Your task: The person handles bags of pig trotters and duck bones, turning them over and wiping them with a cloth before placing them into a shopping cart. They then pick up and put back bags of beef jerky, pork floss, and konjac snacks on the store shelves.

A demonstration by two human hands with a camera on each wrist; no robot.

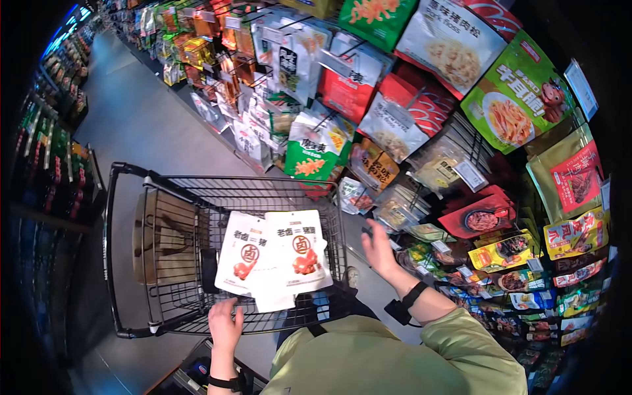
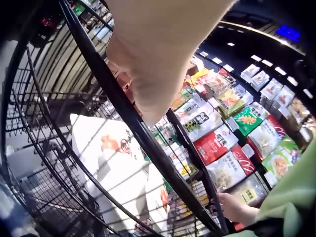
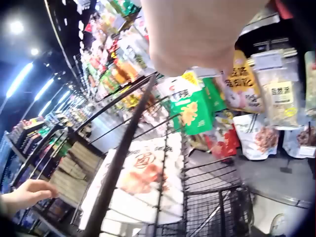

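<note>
Two white food packets with red print, a left packet (image 1: 242, 253) and a right packet (image 1: 304, 253), stand side by side in a black wire shopping cart (image 1: 109, 250). Another white surface (image 1: 273, 301) shows below them. My left hand (image 1: 225, 324) is at the cart's near side, its fingers loosely extended; the left wrist view has it close over the black rail (image 2: 106, 74). Beyond the cart's right side, my right hand (image 1: 382, 251) is raised with fingers spread, holding nothing. In the right wrist view, that hand (image 3: 195, 39) overlaps the hanging packets and its fingertips are hidden.
Along the right runs a rack of hanging snack packets, among them a green packet (image 1: 317, 148) close to the cart's corner and a red packet (image 1: 477, 214). A brown panel (image 1: 158, 230) shows through the cart's left bars. Dark shelves (image 1: 52, 158) line the aisle's left side.
</note>
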